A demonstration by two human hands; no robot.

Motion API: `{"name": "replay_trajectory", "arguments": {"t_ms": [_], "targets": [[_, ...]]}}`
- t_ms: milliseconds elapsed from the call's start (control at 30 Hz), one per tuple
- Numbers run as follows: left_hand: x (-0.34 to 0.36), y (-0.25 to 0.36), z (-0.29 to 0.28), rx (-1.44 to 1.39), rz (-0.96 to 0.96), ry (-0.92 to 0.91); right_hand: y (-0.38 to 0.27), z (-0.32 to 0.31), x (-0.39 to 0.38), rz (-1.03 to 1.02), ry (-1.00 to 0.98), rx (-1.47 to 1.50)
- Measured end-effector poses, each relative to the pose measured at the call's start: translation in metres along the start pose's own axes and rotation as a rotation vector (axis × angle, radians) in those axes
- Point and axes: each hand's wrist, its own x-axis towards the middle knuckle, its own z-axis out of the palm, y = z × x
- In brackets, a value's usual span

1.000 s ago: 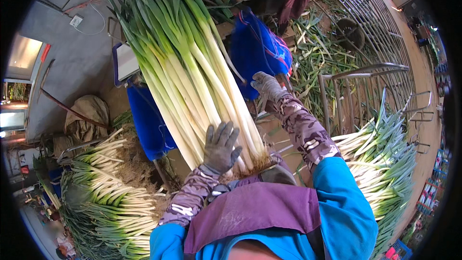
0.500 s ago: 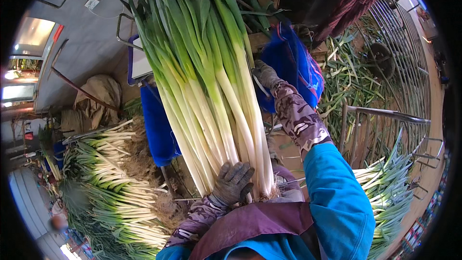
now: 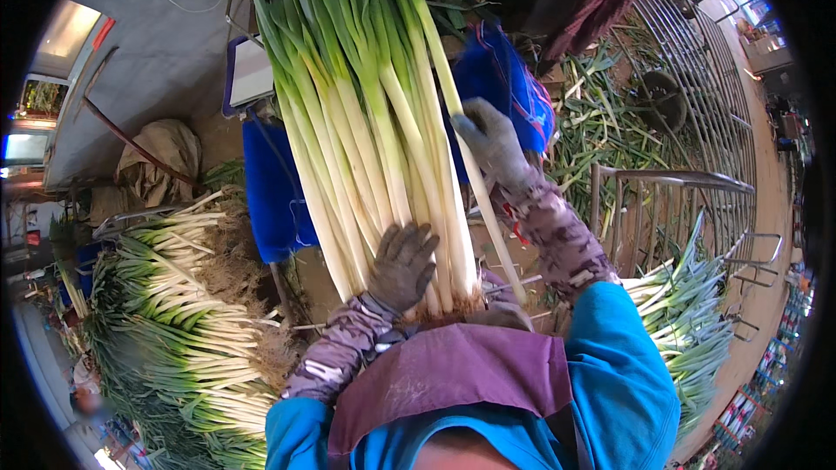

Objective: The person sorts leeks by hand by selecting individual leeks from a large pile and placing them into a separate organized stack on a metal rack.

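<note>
A thick bundle of long green onions point(image 3: 348, 139) stretches away from my apron, green leaves at the far end and roots nearest me. My left hand point(image 3: 402, 266), in a grey glove, rests with fingers spread across the white stems near the roots. At the bundle's right edge my gloved right hand point(image 3: 492, 141) is closed around a single green onion stalk point(image 3: 489, 218). The lower end of that stalk slants away from the bundle. Part of the right hand's grip is hidden by its own fingers.
A heap of green onions point(image 3: 200, 322) with dirty roots lies at left, another pile point(image 3: 688, 313) at right. Blue cloths point(image 3: 274, 196) hang beside the bundle. Loose trimmed leaves point(image 3: 601, 122) cover the floor near a metal rail point(image 3: 670, 178). A white-topped device point(image 3: 248, 74) stands at far left.
The right hand has drawn one stalk outward, so its root end now stands apart from the bundle. The left hand stays on the white stems, and the whole view has shifted slightly.
</note>
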Motion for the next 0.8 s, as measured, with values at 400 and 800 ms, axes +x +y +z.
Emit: {"name": "replay_trajectory", "arguments": {"t_ms": [400, 800], "targets": [[-0.056, -0.001, 0.021, -0.118, -0.253, 0.35, -0.019, 0.025, -0.147, 0.236, -0.328, -0.799], [-0.033, 0.009, 0.018, 0.065, -0.167, 0.269, -0.004, 0.045, -0.073, 0.317, 0.061, -0.456]]}}
